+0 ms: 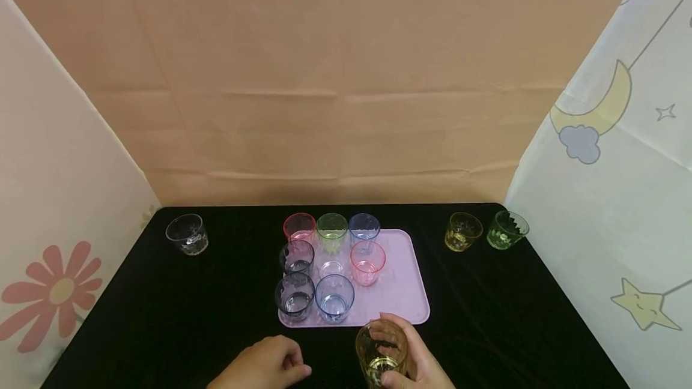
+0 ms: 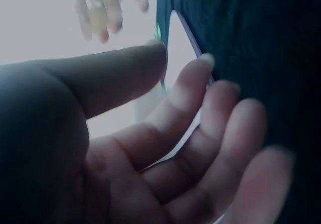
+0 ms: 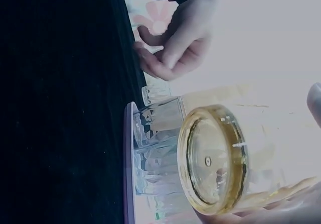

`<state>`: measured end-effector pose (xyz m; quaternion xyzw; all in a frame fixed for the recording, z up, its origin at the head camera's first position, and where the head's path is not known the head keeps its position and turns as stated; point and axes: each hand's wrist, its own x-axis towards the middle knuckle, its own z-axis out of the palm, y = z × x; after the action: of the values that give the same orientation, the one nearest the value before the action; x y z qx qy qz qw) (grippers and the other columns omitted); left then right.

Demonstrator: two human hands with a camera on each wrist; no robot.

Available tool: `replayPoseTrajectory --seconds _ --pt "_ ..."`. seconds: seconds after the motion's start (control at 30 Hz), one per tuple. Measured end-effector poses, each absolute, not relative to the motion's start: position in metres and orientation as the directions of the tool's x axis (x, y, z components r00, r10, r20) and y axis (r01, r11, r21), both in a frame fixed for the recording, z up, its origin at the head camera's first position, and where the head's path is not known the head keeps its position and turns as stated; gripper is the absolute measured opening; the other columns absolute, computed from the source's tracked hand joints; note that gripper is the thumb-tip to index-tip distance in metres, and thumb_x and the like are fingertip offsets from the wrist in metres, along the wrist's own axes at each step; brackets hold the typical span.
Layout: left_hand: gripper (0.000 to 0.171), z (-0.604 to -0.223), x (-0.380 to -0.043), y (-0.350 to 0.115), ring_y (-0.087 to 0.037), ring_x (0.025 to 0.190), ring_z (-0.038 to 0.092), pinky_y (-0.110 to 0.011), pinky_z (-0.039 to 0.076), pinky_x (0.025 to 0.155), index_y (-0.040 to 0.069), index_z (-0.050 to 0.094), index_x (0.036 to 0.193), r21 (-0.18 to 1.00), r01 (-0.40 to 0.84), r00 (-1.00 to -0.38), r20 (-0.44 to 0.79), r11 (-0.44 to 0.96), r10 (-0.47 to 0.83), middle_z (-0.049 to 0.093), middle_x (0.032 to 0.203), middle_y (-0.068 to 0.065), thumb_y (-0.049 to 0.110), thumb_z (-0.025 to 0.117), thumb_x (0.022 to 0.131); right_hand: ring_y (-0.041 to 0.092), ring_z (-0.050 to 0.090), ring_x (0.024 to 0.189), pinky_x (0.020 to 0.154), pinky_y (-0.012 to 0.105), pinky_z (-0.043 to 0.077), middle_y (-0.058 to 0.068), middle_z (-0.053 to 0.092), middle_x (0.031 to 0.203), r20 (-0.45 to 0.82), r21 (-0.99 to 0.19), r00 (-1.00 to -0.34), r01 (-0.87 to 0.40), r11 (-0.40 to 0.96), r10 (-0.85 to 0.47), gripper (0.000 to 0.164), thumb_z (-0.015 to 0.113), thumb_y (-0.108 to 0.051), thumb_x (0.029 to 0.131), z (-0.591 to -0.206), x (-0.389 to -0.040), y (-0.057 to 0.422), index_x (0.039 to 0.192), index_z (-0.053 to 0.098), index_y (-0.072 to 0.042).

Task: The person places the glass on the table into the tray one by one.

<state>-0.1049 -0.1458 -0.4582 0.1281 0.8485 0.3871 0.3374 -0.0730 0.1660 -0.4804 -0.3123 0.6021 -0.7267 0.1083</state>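
Observation:
My right hand grips a yellow-tinted glass in front of the tray's near edge. In the right wrist view the base of this yellow glass faces the camera. Left of it, my left hand hovers with loosely curled fingers and holds nothing; the left wrist view shows bare fingers. On the pink tray stand red, green and blue glasses at the back. Before them are a dark glass, a clear one and a pink one. Nearest are another dark glass and a light blue one.
A clear glass stands at the table's back left. At the back right are a yellow glass and a green glass. The black table has a brown sheet behind it and patterned white sheets at both sides.

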Motion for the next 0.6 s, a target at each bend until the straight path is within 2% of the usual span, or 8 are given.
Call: replayPoseTrajectory --seconds 0.17,0.27,0.4,0.5,0.6 --pt "0.021 -0.47 -0.122 -0.18 -0.016 0.063 0.058 -0.029 0.05 0.052 0.014 0.062 0.088 0.737 -0.116 -0.794 -0.471 0.666 0.384 0.059 0.077 -0.002 0.026 0.054 0.104 0.013 0.048 0.134 0.107 0.028 0.043 0.0 0.047 0.148 0.309 -0.947 -0.808 -0.213 -0.241 -0.502 0.062 0.057 0.002 0.099 -0.471 -0.072 0.167 0.154 0.03 -0.012" --pt "0.024 -0.48 -0.134 -0.189 -0.016 0.062 0.057 -0.028 0.051 0.049 0.011 0.059 0.09 0.752 -0.211 -0.826 -0.478 0.624 0.297 0.057 0.076 -0.004 0.023 0.047 0.107 0.012 0.05 0.133 0.106 0.027 0.043 -0.001 0.05 0.146 0.297 -0.953 -0.833 -0.225 -0.204 -0.467 0.061 0.059 0.003 0.098 -0.465 -0.071 0.166 0.152 0.031 -0.007" --pt "0.028 -0.488 -0.144 -0.188 -0.017 0.059 0.054 -0.027 0.047 0.046 0.007 0.059 0.089 0.779 -0.251 -0.863 -0.449 0.574 0.232 0.056 0.074 -0.005 0.024 0.047 0.107 0.011 0.051 0.132 0.104 0.025 0.044 0.0 0.052 0.145 0.326 -0.945 -0.857 -0.297 -0.135 -0.4 0.061 0.063 0.003 0.097 -0.462 -0.072 0.166 0.149 0.032 0.001" --pt "0.028 -0.489 -0.148 -0.184 -0.016 0.056 0.053 -0.025 0.042 0.046 0.008 0.06 0.088 0.775 -0.217 -0.881 -0.418 0.594 0.224 0.055 0.072 -0.004 0.025 0.048 0.107 0.013 0.051 0.133 0.106 0.025 0.043 0.009 0.052 0.145 0.359 -0.933 -0.865 -0.342 -0.111 -0.351 0.064 0.066 0.005 0.094 -0.462 -0.075 0.167 0.147 0.031 0.007" --pt "0.025 -0.489 -0.15 -0.182 -0.016 0.054 0.052 -0.025 0.04 0.047 0.008 0.062 0.087 0.774 -0.169 -0.891 -0.384 0.61 0.241 0.055 0.07 -0.004 0.022 0.052 0.104 0.014 0.052 0.132 0.108 0.023 0.042 0.018 0.051 0.144 0.347 -0.937 -0.887 -0.345 -0.062 -0.304 0.065 0.068 0.007 0.092 -0.461 -0.078 0.168 0.146 0.032 0.008"
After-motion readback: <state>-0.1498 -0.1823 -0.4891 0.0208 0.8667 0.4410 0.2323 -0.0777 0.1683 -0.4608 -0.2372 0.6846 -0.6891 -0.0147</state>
